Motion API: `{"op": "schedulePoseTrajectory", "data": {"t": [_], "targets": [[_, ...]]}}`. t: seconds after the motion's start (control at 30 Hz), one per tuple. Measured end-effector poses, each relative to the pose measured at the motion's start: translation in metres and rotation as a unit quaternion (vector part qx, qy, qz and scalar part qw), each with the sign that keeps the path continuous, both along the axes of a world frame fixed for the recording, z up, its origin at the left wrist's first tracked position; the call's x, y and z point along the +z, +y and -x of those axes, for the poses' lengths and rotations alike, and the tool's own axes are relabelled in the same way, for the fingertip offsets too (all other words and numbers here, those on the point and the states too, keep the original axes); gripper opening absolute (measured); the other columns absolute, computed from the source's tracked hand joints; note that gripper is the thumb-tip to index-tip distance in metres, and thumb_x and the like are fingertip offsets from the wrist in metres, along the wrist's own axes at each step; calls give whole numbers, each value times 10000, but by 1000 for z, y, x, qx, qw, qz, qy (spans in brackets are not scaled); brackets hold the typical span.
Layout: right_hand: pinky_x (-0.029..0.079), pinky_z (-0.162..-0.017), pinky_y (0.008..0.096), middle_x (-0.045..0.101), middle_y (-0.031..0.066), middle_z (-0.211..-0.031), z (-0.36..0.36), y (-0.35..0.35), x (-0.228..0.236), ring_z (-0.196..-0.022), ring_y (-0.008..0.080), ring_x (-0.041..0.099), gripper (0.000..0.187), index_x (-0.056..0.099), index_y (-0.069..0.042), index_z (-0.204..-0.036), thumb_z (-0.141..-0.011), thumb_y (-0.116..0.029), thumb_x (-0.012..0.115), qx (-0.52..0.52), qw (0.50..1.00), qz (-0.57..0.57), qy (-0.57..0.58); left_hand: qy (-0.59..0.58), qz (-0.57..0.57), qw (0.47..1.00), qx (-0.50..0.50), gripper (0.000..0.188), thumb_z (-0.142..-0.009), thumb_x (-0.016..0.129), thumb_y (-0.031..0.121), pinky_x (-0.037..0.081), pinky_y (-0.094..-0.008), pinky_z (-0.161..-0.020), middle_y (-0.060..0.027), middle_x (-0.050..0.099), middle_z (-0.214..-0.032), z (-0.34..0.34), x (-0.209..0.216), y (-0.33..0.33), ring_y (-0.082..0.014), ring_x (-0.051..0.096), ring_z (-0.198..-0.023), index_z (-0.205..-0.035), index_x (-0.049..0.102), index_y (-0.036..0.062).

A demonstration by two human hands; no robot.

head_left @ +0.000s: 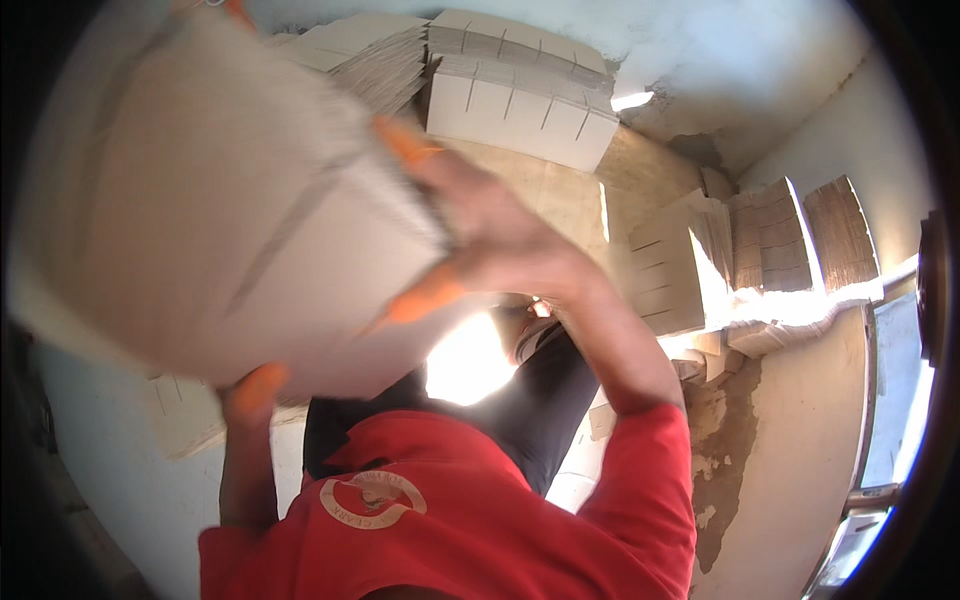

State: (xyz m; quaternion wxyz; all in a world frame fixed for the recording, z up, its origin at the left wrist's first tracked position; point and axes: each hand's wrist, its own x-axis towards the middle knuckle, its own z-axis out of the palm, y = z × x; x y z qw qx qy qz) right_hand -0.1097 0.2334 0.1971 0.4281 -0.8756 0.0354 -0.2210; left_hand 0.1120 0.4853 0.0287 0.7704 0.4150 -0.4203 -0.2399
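Filling most of the L side, a bundle of pale cardboard sheets (240, 230) is held up off the floor in front of the torso, tilted & motion-blurred, w/ dark slit-like lines on its face. Lower L, partly behind it, is another cardboard stack (175, 418). L hand (252, 395) grips the bundle's bottom edge, orange-covered thumb on the near face; its other fingers are hidden, can't tell how they sit. Top edge: a bit of orange, too cut off to ID. Next R, at back, a fanned stack (385, 70). Below ctr, red shirt (450, 500) w/ round emblem. R hand (490, 225) is spread around the bundle's R edge, gripping it, orange finger covers (425, 292) on thumb & a fingertip. Just under that hand, a bright glare patch, then dark trousers (550, 400). Upper ctr, back: big slotted stack (520, 110) in 2 tiers. Farther R, more slotted cardboard (665, 260), then upright bundles (770, 240) nr the wall, partly sunlit. Below them, a peeled wall patch (725, 470); far R, a window (892, 380).
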Motion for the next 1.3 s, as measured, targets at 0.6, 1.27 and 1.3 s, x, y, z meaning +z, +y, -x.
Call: {"op": "schedulePoseTrajectory", "data": {"t": [0.6,1.27,1.3], "targets": [[357,-985,354,578,135,-1154,218,-240,-89,-1098,298,488,995,489,-56,-1314,-402,-191,860,-290,948,55,121,260,-107,886,-368,528,-706,739,72,421,-344,-921,-20,548,-1125,255,-117,-394,-165,511,-1067,-1184,514,86],[447,-820,390,606,129,-1047,250,-196,-215,-967,297,567,381,581,1,-1111,-754,-42,708,-597,722,313,157,-118,-400,882,-219,304,-759,709,160,493,-253,-730,-61,668,-884,98,-153,-532,-117,622,-803,-1015,647,6],[438,-833,402,597,132,-1052,265,-179,-209,-979,301,560,369,579,-4,-1115,-768,-41,698,-610,697,343,154,-168,-412,870,-213,318,-739,726,149,492,-256,-738,-66,667,-894,97,-151,-538,-117,620,-808,-1013,647,8]]}}
